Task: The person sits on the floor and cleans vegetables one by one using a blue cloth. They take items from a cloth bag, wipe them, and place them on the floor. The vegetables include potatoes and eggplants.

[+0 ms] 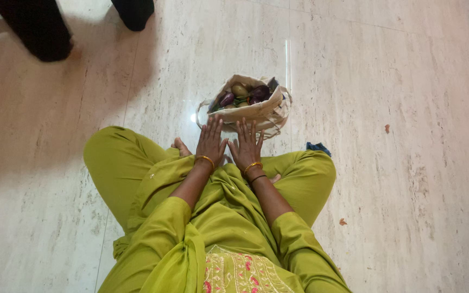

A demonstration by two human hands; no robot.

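Here, left hand [210, 142] and right hand [247, 145] flat, fingers spread, holding nothing, just short of cloth bag [253, 113] of vegetables [245, 94] on floor [397, 163]. Risk: soft rim folding under one-sided pull, spilling round vegetables.

looks like a home interior: polished pale marble slab floor [397, 179], person seated cross-legged on it, cream cloth bag [253, 111] of purple and green vegetables [245, 93] set directly on the floor.
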